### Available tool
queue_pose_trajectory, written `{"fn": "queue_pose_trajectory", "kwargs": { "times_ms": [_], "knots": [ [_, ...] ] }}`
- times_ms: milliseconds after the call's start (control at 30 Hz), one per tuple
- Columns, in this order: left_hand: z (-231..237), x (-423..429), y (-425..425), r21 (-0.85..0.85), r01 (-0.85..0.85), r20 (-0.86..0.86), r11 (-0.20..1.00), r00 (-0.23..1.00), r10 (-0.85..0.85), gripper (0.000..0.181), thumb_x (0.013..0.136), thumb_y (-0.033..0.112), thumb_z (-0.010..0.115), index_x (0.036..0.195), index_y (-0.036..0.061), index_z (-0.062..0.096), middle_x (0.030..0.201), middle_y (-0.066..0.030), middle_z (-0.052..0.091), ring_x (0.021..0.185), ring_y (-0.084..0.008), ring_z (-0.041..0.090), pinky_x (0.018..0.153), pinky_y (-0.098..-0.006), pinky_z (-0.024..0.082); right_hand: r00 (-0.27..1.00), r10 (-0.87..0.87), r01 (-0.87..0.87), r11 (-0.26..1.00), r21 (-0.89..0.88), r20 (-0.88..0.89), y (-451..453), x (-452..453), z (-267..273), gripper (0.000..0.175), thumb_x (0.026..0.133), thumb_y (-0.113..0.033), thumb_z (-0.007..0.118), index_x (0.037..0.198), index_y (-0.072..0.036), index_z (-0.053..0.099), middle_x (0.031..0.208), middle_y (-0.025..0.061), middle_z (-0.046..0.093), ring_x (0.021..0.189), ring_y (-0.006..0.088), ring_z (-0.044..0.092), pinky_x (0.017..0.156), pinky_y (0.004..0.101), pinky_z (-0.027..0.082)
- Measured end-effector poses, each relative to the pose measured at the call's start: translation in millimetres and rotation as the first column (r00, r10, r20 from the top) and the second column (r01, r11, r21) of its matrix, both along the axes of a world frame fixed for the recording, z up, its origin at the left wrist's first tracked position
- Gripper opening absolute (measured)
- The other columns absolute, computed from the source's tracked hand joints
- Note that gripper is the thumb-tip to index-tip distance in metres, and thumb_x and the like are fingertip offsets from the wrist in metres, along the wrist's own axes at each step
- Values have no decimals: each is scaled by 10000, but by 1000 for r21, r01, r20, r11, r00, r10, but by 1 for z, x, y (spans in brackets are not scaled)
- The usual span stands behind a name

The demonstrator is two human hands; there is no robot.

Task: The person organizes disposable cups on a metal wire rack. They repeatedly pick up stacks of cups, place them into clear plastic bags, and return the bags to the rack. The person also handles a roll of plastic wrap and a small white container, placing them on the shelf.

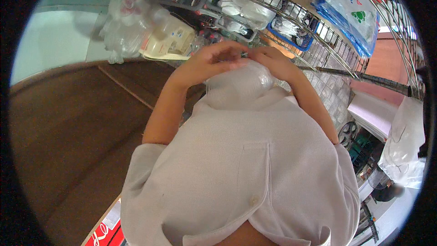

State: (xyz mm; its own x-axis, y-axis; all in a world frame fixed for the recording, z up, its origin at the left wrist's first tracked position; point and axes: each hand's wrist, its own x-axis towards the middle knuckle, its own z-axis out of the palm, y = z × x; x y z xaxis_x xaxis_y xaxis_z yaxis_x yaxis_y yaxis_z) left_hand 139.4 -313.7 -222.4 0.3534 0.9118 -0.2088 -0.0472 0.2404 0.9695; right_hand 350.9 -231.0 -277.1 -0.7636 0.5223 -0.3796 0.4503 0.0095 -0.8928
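Observation:
Close in front of my white shirt is a clear plastic bag [240,78] with a rounded, faintly ridged load inside; what the load is, I cannot tell. My left hand [211,58] curves over the bag's top from the left, thumb and fingers on the gathered plastic. From the other side, my right hand [271,59] grips the same top with bent fingers. The two hands nearly meet there, and the fingertips are partly hidden. Part of the bag rests against the shirt [211,164].
A wire shelf rack [336,56] spans the top right, carrying a blue plastic basket [309,42] and a bag with writing [348,7]. Plastic bags [124,24] and a beige container [167,37] stand beyond a brown panel [68,126]. Another person [385,193] is far right.

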Motion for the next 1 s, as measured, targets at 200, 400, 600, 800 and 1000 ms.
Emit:
{"fn": "queue_pose_trajectory", "kwargs": {
  "times_ms": [200, 400, 600, 800, 1000],
  "knots": [
    [-7, 0, 17, -41, 28, -397, 999, 917, -42, 246, 842, 195, 648, 1000, 13, 598, 965, -28, 595, 874, -104, 532, 788, -263, 440, 994, -105, 103, 993, 58, 40, -2, -2, -2, 455, 855, -368, 438, 1033, -3, 643, 1038, 217, 634, 963, 339, 600, 887, 368, 430],
    [-18, -18, -5, -490, 90, 349, 867, 932, 100, 363, 788, 196, 686, 1077, 20, 556, 1021, -50, 585, 945, -131, 553, 812, -257, 447, 987, -107, 99, 992, 74, 121, -7, 11, 5, 434, 884, -334, 435, 1042, 15, 638, 1035, 161, 636, 982, 240, 576, 896, 306, 414],
    [-12, -12, -37, -448, 16, 336, 894, 930, 152, 535, 746, 231, 728, 1167, 18, 475, 1090, -54, 552, 1030, -159, 552, 910, -307, 434, 970, -221, 213, 974, 82, 105, -9, 11, 15, 363, 891, -301, 480, 966, 14, 644, 997, 156, 634, 955, 230, 574, 882, 326, 423],
    [-19, -15, -40, -356, 63, 534, 932, 832, 148, 506, 752, 245, 736, 1153, 73, 480, 1113, -27, 543, 1085, -135, 511, 923, -342, 422, 889, -395, 459, 766, 451, -232, -32, 23, 40, 258, 843, -205, 634, 1027, -35, 572, 920, 109, 608, 821, 206, 599, 754, 319, 467],
    [-15, -3, -45, -208, -39, 257, 977, 962, 93, 900, 570, 477, 835, 1259, 112, 385, 1202, -43, 486, 1106, -176, 479, 926, -372, 412, 884, -451, 391, 857, -335, -123, -41, 29, 54, 339, 876, -260, 631, 1088, -6, 559, 900, 33, 603, 813, 99, 562, 730, 246, 465]
  ]
}}
